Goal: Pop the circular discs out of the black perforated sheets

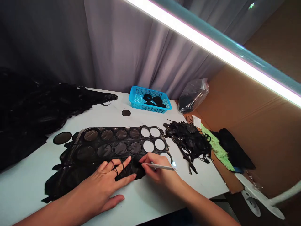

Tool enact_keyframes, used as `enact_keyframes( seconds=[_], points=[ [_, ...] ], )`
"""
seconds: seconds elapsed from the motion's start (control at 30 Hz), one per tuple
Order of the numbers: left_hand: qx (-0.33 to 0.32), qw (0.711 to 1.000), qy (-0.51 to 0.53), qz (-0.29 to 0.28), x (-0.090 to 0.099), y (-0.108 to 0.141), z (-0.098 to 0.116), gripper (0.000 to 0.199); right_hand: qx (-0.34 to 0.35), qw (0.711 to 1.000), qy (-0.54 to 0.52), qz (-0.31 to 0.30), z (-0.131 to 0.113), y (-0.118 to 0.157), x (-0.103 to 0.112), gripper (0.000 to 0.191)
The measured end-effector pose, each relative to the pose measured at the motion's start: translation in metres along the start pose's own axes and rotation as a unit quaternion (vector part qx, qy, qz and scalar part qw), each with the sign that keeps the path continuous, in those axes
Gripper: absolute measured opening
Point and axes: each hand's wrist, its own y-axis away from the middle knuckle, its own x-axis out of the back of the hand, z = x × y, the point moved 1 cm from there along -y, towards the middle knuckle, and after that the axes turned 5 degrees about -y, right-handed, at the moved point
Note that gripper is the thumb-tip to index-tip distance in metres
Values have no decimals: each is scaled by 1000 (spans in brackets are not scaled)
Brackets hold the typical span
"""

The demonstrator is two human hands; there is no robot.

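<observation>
A black sheet (94,141) with rows of round rings lies on the white table. Some rings at its right end are open and show white; the others have dark film in them. My left hand (110,179) rests spread on the sheet's front part, with thin black loops around its fingers. Just right of it, my right hand (154,168) pinches a slim pale tool (162,166), its tip end at a dark ring near the front edge. What the tip touches is hidden by my fingers.
A blue basket (150,108) holds black rings at the back. Black scraps (190,138) lie right, a black pile (35,116) left. Two dark discs (126,113) lie apart. A clear bag (194,95) stands back right. A bright lamp (211,47) crosses above.
</observation>
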Motion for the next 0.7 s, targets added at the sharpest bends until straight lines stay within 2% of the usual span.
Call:
enact_keyframes(
  seconds=[0.1, 0.3, 0.7],
  points=[
    [13, 1000, -4, -2, -4, 9, 1, 69, 14, 999, -32, -31, -3, 1, -9, 11],
    [20, 1000, 0, 10, -2, 8, 7, 62, 32, 995, -82, -48, -6, 1, -7, 24],
    [25, 1000, 8, 0, -1, 6, 8, 62, 49, 995, -45, -70, -8, -3, -5, 24]
  ],
)
